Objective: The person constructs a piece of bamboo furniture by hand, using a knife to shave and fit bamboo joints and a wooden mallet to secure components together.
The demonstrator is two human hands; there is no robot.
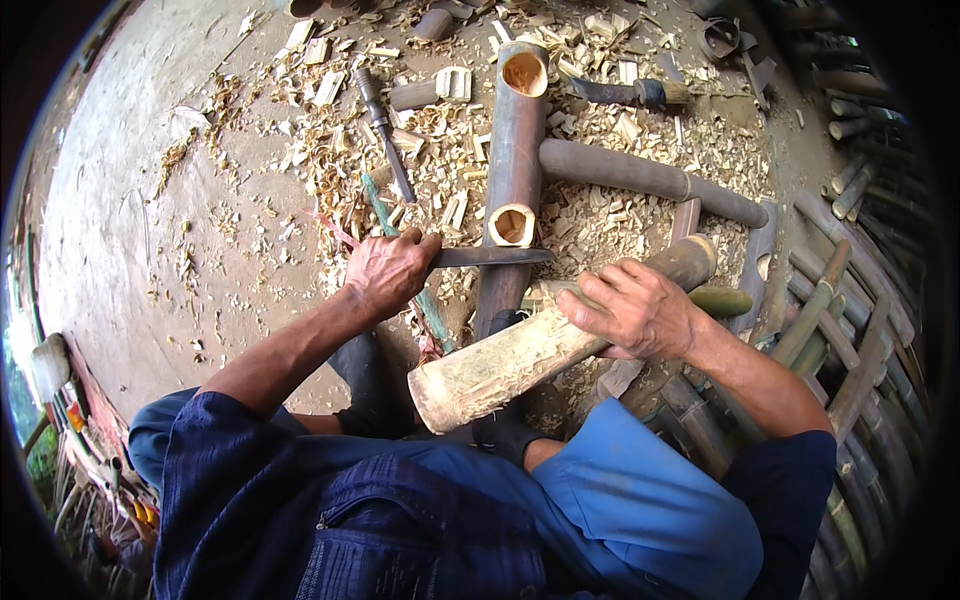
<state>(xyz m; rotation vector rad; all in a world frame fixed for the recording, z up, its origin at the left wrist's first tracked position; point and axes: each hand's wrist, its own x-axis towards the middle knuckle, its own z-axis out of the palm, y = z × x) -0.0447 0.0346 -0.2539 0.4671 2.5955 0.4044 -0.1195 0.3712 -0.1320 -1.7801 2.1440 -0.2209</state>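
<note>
My left hand [390,272] is closed around the handle of a knife [490,257], which the fist hides. The dark blade points right and crosses over a thick brown bamboo tube [512,165], just below a pale-rimmed hole cut in it. Another cut opening shows at the tube's far end. My right hand [635,308] grips a thick bamboo piece [500,370] from above, thumb and fingers around it. That piece slants from near my lap up to the right; its near part is pale and roughened, its far end darker.
A narrower bamboo pole [640,170] joins the tube's right side. A chisel [385,135] lies left of the tube, and a dark-bladed knife [630,92] beyond it. Shavings [620,225] cover the ground. Bamboo poles [840,310] are piled at the right.
</note>
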